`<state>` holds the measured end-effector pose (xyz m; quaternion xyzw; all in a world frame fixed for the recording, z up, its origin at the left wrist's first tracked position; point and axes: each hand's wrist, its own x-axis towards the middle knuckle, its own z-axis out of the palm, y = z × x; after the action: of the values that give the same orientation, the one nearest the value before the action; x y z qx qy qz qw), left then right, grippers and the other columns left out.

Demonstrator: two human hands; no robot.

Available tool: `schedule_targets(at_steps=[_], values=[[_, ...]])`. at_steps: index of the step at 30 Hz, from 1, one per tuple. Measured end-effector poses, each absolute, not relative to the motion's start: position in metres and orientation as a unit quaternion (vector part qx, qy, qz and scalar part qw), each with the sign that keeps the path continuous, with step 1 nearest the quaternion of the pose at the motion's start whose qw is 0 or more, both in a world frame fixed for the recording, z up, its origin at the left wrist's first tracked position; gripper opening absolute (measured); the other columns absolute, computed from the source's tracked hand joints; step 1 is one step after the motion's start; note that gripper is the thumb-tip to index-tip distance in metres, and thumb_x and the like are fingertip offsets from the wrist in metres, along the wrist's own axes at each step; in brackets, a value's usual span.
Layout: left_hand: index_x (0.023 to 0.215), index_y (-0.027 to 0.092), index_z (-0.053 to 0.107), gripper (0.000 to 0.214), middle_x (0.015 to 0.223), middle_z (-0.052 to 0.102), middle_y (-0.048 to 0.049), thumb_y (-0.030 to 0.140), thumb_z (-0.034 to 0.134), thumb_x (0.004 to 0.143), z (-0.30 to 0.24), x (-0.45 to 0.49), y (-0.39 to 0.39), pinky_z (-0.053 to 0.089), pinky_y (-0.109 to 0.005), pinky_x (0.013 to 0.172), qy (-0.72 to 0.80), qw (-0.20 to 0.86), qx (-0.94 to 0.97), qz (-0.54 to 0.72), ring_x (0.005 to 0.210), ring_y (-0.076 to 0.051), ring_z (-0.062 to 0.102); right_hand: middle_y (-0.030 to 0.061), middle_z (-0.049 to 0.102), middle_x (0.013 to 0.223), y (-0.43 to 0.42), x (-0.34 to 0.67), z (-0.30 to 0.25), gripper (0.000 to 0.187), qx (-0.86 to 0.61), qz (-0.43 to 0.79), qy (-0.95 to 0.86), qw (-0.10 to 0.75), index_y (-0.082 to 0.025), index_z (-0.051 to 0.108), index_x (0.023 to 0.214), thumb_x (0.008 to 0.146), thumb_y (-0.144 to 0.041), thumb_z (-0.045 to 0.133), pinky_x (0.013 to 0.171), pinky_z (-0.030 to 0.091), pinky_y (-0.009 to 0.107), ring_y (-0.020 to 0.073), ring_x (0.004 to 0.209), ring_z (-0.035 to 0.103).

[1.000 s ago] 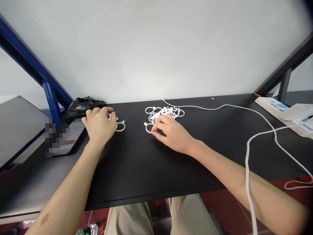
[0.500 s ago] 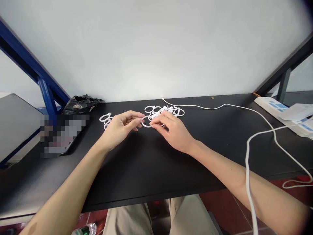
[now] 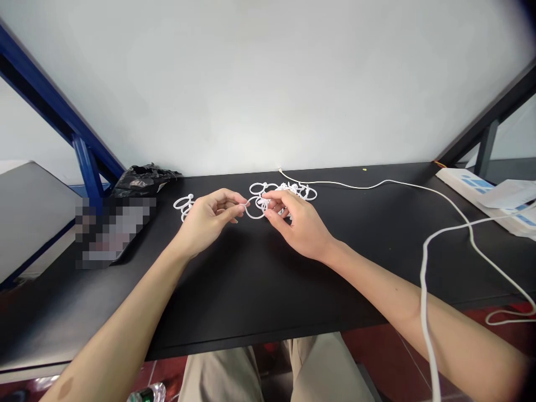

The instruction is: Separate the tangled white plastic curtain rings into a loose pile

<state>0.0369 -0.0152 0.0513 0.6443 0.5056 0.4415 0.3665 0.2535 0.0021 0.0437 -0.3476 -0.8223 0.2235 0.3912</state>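
My left hand pinches a thin white ring at its left side, between thumb and fingertips. The ring is held in front of a pile of similar white rings, some with small knobs. My right hand is at the ring's right side, its thumb and index finger parted around that edge; whether they touch it is hard to tell. Beside my left wrist, a few more white rings with knobs lie on the black table, partly hidden by the hand.
A crumpled black plastic bag and a blurred-out dark item lie on the left. A white cable runs across the right side and over my right forearm. White and blue packets lie at far right. A blue post stands at left.
My right thumb and index finger have parted from their pinch on the ring's right side. My left hand still holds the ring. The view has shifted slightly.
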Motion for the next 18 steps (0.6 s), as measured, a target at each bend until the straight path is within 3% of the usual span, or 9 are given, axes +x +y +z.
schedule_targets(at_steps=[5, 10, 14, 18], values=[[0.097, 0.02, 0.068, 0.028, 0.09, 0.07, -0.0033, 0.045, 0.067, 0.083, 0.052, 0.038, -0.017, 0.052, -0.032, 0.077, 0.508, 0.379, 0.662, 0.399, 0.075, -0.016, 0.063, 0.0052, 0.064, 0.107, 0.003, 0.253, 0.041, 0.024, -0.356, 0.212, -0.828, 0.379, -0.022, 0.058, 0.117, 0.094, -0.028, 0.052, 0.083, 0.055, 0.034, 0.0175, 0.094, 0.064], [0.101, 0.02, 0.066, 0.032, 0.088, 0.068, -0.0024, 0.045, 0.067, 0.081, 0.05, 0.036, -0.013, 0.052, -0.031, 0.074, 0.534, 0.351, 0.619, 0.457, 0.075, -0.016, 0.063, 0.0032, 0.067, 0.102, 0.006, 0.257, 0.043, 0.019, -0.416, 0.16, -0.81, 0.382, -0.021, 0.061, 0.11, 0.095, -0.026, 0.05, 0.077, 0.052, 0.032, 0.0166, 0.09, 0.064], [0.094, 0.021, 0.068, 0.026, 0.092, 0.069, -0.0042, 0.042, 0.062, 0.081, 0.048, 0.024, -0.005, 0.051, -0.032, 0.074, 0.643, 0.198, 0.57, 0.472, 0.08, -0.019, 0.063, 0.0029, 0.068, 0.104, 0.013, 0.264, 0.047, 0.022, -0.483, 0.122, -0.793, 0.35, -0.022, 0.063, 0.102, 0.097, -0.022, 0.041, 0.073, 0.049, 0.033, 0.0168, 0.085, 0.063], [0.085, 0.021, 0.064, 0.017, 0.088, 0.07, -0.0074, 0.033, 0.054, 0.081, 0.044, 0.006, 0.001, 0.048, -0.043, 0.083, 0.743, 0.04, 0.556, 0.371, 0.087, -0.028, 0.062, 0.0054, 0.067, 0.101, 0.019, 0.268, 0.042, 0.02, -0.508, 0.077, -0.809, 0.284, -0.021, 0.063, 0.097, 0.095, -0.02, 0.043, 0.07, 0.046, 0.034, 0.0203, 0.087, 0.061]])
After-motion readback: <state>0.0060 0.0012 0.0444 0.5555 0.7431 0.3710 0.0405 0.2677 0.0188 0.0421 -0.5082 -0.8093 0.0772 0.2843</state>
